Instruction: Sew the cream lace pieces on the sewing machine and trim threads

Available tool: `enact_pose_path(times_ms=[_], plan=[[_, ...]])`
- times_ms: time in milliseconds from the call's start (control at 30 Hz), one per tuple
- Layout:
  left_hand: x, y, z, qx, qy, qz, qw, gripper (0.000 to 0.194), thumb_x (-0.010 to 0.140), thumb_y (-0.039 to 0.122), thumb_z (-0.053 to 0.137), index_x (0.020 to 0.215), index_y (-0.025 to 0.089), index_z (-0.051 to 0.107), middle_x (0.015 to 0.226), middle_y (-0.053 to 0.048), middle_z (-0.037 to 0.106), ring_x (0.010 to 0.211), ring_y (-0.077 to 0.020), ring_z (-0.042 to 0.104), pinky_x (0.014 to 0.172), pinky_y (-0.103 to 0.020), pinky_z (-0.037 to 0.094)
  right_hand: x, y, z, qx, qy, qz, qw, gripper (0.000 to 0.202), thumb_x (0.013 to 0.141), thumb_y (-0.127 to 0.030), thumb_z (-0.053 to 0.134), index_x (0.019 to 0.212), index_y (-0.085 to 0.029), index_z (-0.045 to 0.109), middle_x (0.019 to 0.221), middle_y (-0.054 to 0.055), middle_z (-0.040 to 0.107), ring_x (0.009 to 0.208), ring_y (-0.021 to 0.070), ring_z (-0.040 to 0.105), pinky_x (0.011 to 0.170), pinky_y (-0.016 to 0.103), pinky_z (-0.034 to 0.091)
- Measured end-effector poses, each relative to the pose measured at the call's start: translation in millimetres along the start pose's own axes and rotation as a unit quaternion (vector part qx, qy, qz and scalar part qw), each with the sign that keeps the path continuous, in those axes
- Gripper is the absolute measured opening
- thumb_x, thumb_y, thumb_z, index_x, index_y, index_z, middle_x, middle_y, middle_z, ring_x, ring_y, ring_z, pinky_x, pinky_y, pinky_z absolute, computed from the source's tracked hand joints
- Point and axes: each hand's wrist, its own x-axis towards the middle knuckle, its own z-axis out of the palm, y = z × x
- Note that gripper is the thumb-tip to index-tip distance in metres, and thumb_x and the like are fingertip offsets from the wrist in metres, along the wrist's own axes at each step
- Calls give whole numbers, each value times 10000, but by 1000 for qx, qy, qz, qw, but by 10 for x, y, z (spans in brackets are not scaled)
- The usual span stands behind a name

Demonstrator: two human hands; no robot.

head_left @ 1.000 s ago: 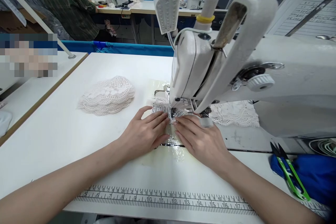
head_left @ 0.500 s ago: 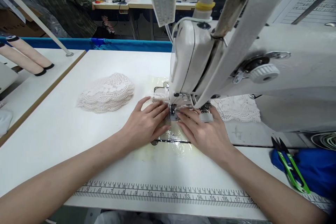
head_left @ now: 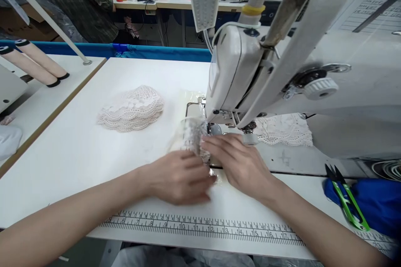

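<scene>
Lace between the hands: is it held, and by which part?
The right hand touches the lace at its right edge; the left hand blurs nearby. Any grip cannot be told.

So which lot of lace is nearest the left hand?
The blurred lace at the machine head, just beyond that left hand; the stack and the flat lace under the machine arm lie farther off.

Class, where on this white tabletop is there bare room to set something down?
Bare: left of the lace stack, out to the brown edge strip; also behind the stack, up to the blue cloth. Crowded: beneath the machine head, around the left hand, right hand and lace piece; front right, snips on blue fabric.
</scene>
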Motion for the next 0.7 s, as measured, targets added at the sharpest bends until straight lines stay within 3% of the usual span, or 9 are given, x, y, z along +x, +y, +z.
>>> enact_pose_path(times_ms=[67, 133, 167, 233, 300, 433, 600, 700], plan=[[-7, 39, -60, -12, 59, 59, 996, 175, 910, 253, 551, 897, 126, 672, 780, -4, 700, 681, -115, 612, 608, -253, 496, 2, -38, 6, 70, -19, -51, 996, 351, 914, -54, 413, 1189, -158, 605, 1229, 57, 655, 1138, 191, 585, 939, 362, 483], [-30, 7, -91, 22, 107, -21, 994, 93, 893, 199, 566, 881, 144, 639, 768, 11, 688, 685, -111, 610, 588, -246, 477, -5, -47, 7, 111, -2, -74, 991, 282, 909, -46, 430, 1019, -171, 658, 1048, 34, 720, 1012, 169, 632, 935, 355, 489], [-44, -29, -90, 44, 104, -94, 989, 80, 890, 221, 580, 889, 154, 623, 783, 11, 682, 690, -116, 607, 571, -249, 459, -11, -41, 4, 121, 14, -74, 990, 276, 896, -28, 433, 917, -180, 662, 937, 18, 731, 914, 154, 648, 920, 350, 494], [-68, -108, -56, 72, 33, -232, 970, 214, 879, 372, 611, 929, 164, 599, 820, -4, 665, 703, -141, 597, 556, -269, 422, -25, -18, -5, 124, 38, -65, 989, 296, 866, 6, 430, 756, -190, 623, 760, -15, 701, 729, 121, 627, 868, 333, 502], [-71, -155, 2, 76, -37, -297, 951, 376, 842, 521, 615, 948, 162, 583, 838, -22, 646, 725, -173, 586, 594, -301, 408, -35, 1, -18, 117, 46, -59, 990, 312, 843, 23, 419, 671, -187, 573, 671, -35, 657, 623, 98, 576, 808, 308, 499], [-25, -107, 60, 70, -62, -339, 936, 292, 856, 441, 624, 915, 164, 556, 816, -15, 628, 724, -171, 563, 656, -321, 374, -35, 7, -32, 105, 50, -51, 992, 334, 812, 38, 387, 601, -184, 521, 574, -48, 577, 538, 83, 485, 728, 275, 466], [3, -27, -30, -11, -76, -396, 915, 154, 868, 307, 638, 821, 187, 553, 753, 21, 598, 688, -149, 535, 641, -306, 363, -43, -29, -24, 107, 58, -34, 992, 332, 763, 53, 371, 592, -179, 536, 544, -47, 554, 518, 84, 475, 678, 271, 452], [5, -14, -51, -95, -45, -409, 907, 82, 872, 208, 628, 843, 195, 553, 781, 38, 594, 654, -112, 524, 580, -248, 381, -48, -99, -31, 144, 87, 34, 985, 208, 797, -38, 458, 733, -172, 604, 643, -18, 619, 532, 96, 516, 572, 258, 436]])
